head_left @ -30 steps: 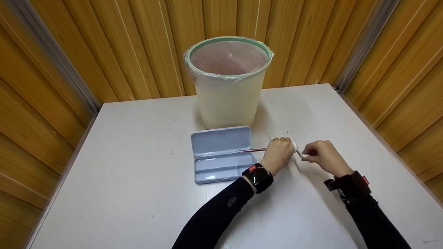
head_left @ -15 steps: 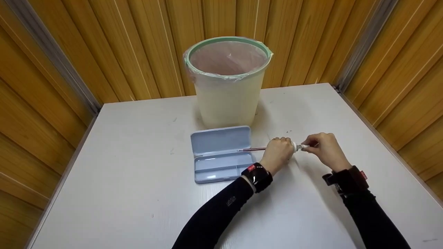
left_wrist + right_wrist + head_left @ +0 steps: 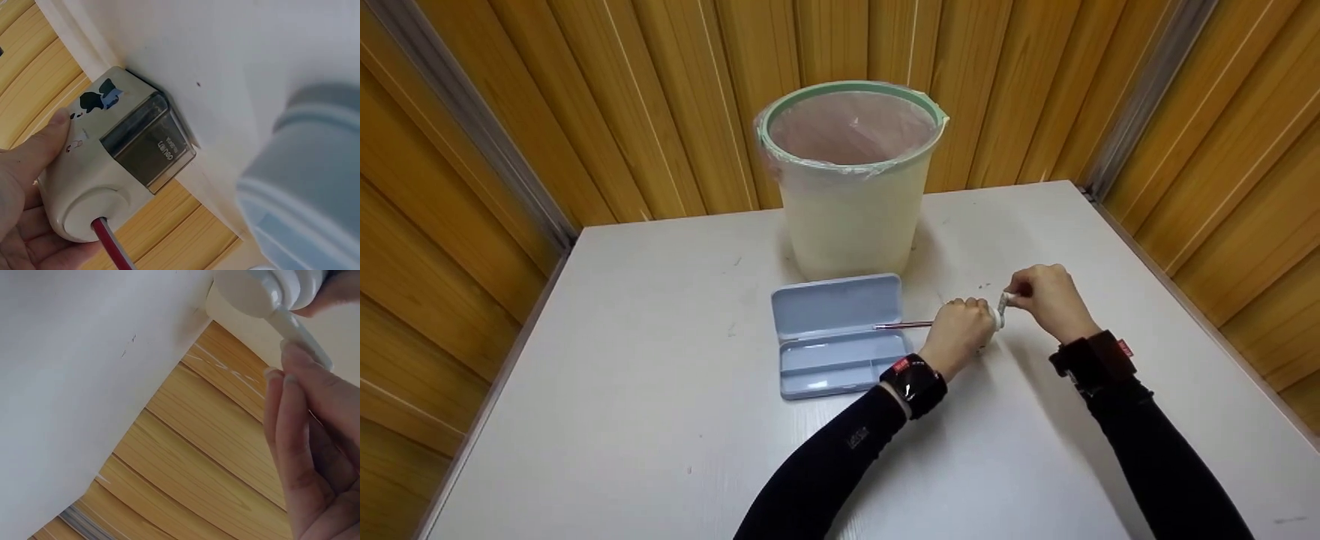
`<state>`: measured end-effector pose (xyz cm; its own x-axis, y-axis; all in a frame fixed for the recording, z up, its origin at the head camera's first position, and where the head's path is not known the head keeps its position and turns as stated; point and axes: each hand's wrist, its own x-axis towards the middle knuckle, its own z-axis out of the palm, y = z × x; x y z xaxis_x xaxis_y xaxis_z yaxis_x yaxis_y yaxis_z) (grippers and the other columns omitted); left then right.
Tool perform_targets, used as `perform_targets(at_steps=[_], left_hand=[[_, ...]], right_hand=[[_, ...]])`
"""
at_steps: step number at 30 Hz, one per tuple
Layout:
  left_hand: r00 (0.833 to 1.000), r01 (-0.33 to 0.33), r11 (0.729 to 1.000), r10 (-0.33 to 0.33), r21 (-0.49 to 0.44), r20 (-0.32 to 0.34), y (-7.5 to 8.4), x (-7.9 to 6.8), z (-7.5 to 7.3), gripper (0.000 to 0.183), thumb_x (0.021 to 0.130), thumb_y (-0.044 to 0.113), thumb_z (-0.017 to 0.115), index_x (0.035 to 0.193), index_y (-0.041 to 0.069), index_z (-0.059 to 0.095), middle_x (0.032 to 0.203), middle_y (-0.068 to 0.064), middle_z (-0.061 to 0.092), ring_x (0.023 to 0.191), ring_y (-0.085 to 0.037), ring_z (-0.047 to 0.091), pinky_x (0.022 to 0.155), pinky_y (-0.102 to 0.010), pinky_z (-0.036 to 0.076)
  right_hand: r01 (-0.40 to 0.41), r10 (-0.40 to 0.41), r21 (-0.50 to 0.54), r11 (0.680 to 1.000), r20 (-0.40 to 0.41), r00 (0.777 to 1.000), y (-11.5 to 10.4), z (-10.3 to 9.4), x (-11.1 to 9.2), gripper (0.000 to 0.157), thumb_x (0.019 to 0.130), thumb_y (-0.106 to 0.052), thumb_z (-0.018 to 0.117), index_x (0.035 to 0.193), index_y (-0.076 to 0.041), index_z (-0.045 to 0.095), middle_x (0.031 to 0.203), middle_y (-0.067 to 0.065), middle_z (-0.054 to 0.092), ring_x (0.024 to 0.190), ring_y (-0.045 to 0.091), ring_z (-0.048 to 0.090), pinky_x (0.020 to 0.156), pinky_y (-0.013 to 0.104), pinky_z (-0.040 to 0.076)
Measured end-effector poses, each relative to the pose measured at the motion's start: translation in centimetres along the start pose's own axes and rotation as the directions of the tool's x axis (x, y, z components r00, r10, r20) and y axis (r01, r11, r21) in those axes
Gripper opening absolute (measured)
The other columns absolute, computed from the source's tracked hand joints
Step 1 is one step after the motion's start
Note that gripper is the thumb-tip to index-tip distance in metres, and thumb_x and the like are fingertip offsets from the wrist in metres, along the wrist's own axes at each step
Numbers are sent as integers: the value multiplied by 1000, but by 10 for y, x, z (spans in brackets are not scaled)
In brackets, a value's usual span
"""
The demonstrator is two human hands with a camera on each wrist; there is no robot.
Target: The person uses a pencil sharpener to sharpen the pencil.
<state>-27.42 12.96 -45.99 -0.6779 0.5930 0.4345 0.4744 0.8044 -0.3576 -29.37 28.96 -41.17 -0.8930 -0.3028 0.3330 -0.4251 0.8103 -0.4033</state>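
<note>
My left hand [image 3: 958,334] grips a white crank pencil sharpener [image 3: 84,157], mostly hidden by the hand in the head view. The left wrist view shows its dark clear shavings drawer [image 3: 152,146] and cartoon prints. A red pencil [image 3: 114,244] sticks into its round front hole, its far end reaching over the pencil case in the head view. To the right, my right hand [image 3: 1050,300] pinches the knob of the sharpener's crank [image 3: 298,334] between thumb and fingers. The open light-blue pencil case [image 3: 840,375] lies left of the left hand.
Behind the pencil case stands a cream bin [image 3: 855,217] with a green rim and a thin plastic liner. The white table [image 3: 645,360] is bordered by wood-patterned walls [image 3: 682,97] at the back and both sides.
My right hand has moved up and slightly left in the head view, swinging the crank away from the person. The left hand, sharpener and pencil have stayed nearly still.
</note>
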Motion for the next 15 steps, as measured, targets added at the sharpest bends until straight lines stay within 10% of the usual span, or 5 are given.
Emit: perform_targets(at_steps=[15], left_hand=[[999, 7, 1000, -6, 8, -42, 0, -3, 2, 14, 91, 15, 57, 90, 17, 71, 77, 9, 68, 65, -5, 63, 57, -19, 52]], right_hand=[[36, -38, -74, 997, -22, 999, 8, 18, 13, 7, 76, 4, 77, 77, 4, 70, 75, 20, 70, 68, 34, 66, 64, 47, 53]])
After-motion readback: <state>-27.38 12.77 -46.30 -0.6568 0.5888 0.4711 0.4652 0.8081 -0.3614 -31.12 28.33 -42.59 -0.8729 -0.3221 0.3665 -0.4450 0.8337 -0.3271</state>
